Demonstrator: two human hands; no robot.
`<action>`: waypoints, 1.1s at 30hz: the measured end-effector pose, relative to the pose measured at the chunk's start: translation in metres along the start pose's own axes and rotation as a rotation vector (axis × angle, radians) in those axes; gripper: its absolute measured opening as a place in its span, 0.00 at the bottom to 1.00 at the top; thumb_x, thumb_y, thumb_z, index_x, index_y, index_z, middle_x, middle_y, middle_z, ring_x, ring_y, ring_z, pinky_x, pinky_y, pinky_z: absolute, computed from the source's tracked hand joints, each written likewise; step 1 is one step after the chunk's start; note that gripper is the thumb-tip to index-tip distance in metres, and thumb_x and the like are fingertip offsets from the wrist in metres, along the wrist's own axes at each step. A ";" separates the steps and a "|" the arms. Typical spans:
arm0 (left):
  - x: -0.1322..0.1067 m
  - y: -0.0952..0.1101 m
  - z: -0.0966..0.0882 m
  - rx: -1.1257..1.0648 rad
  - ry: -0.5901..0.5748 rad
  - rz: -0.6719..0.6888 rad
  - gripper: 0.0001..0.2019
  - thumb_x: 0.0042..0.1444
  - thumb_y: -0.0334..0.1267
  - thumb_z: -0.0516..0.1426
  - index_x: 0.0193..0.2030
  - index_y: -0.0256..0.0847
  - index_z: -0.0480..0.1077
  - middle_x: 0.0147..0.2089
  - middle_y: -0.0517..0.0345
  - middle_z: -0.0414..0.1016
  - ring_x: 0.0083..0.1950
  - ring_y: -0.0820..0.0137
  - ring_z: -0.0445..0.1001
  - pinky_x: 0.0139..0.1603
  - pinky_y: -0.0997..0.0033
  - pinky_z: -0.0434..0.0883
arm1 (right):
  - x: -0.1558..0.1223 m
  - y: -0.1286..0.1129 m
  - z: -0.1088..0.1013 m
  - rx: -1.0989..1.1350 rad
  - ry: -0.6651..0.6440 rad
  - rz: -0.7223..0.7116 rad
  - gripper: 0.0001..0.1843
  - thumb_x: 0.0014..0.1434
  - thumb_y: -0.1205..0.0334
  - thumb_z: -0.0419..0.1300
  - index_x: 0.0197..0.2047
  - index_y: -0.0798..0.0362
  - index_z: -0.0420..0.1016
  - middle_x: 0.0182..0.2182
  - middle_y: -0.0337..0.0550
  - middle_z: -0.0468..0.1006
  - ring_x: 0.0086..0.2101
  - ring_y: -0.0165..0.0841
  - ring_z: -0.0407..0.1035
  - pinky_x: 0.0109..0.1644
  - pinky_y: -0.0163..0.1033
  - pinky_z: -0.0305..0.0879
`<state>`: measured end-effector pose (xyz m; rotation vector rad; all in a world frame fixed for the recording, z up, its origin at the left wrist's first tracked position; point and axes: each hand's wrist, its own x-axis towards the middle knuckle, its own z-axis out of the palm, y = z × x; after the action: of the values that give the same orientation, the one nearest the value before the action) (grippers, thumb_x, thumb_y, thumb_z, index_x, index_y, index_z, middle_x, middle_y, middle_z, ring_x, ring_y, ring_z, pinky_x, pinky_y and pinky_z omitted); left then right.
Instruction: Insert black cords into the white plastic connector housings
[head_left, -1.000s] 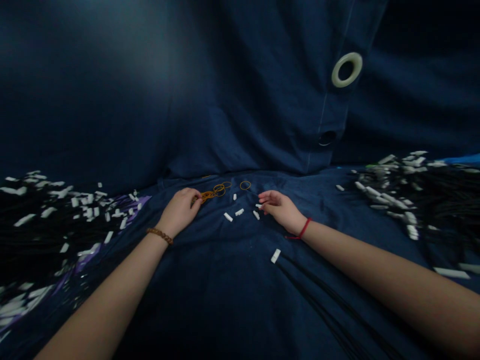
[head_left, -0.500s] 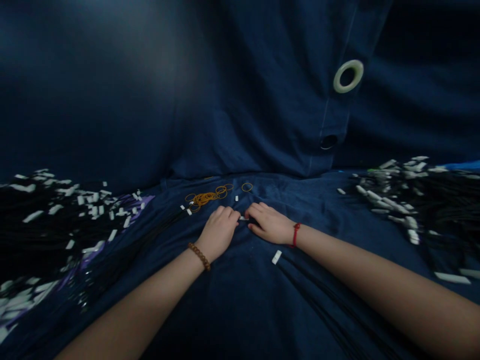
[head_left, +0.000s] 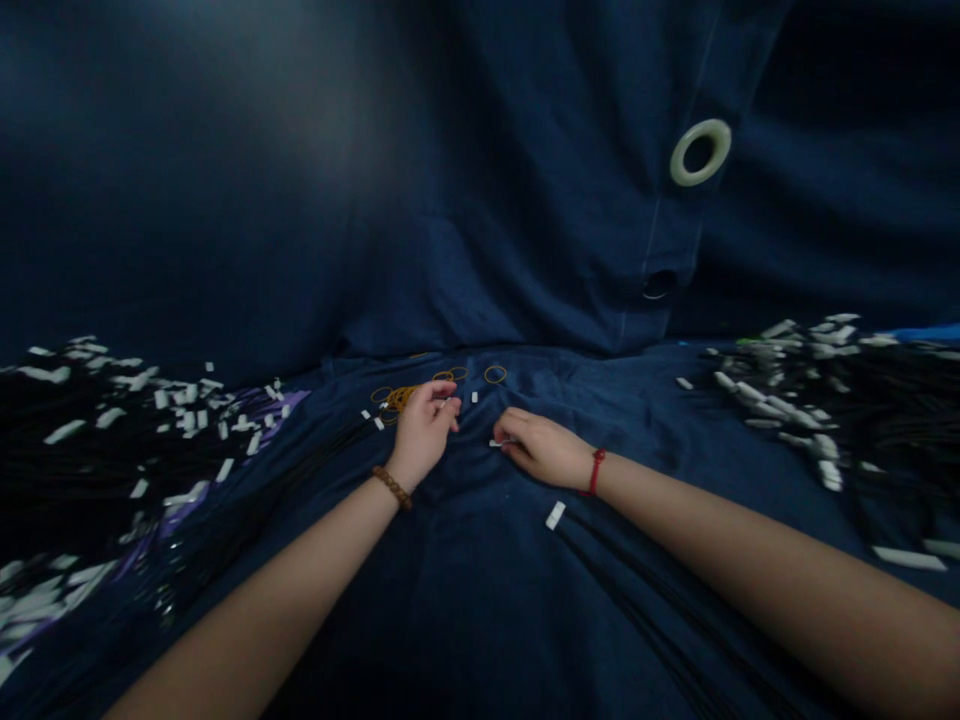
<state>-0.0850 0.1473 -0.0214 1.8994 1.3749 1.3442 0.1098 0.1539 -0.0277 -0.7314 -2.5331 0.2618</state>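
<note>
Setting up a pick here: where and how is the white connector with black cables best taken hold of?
I'd pinch the connector by its two short ends, coming from above and the left. It lies slanted, and the cables trail off toward the near right, which leaves the left side freer. The right grip sits just beyond it, so the far side looks tighter.

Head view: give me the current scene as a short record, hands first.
Left hand: half curled; pale bit at its fingertips, too small to identify
Right hand: pinching a small white piece
Rubber bands: heap, partly hidden behind the left hand
Below right wrist: cabled white block
Sides: left cable pile, right cable pile, both white-ended
</note>
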 end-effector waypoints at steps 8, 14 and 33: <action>0.007 -0.007 -0.004 -0.138 -0.031 -0.017 0.17 0.55 0.38 0.52 0.53 0.40 0.60 0.55 0.49 0.62 0.50 0.60 0.65 0.47 0.51 0.65 | -0.002 0.000 0.002 0.085 0.098 0.093 0.13 0.60 0.60 0.50 0.46 0.58 0.64 0.42 0.45 0.67 0.39 0.31 0.65 0.42 0.41 0.65; -0.002 -0.002 0.000 -0.100 -0.052 0.036 0.15 0.55 0.38 0.52 0.50 0.38 0.62 0.51 0.50 0.65 0.47 0.62 0.67 0.45 0.54 0.66 | -0.003 0.004 0.000 0.119 0.073 0.208 0.15 0.60 0.59 0.51 0.48 0.57 0.63 0.41 0.45 0.67 0.38 0.30 0.66 0.40 0.41 0.65; -0.076 0.099 0.055 -0.117 -0.555 -0.130 0.04 0.45 0.31 0.58 0.30 0.40 0.66 0.30 0.62 0.65 0.30 0.73 0.64 0.34 0.67 0.64 | -0.037 -0.011 -0.055 0.713 0.135 0.618 0.14 0.59 0.60 0.52 0.46 0.58 0.64 0.41 0.45 0.68 0.37 0.30 0.66 0.39 0.40 0.66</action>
<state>0.0075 0.0487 -0.0020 1.8729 1.0852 0.7333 0.1596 0.1274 0.0080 -1.1353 -1.8105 1.1931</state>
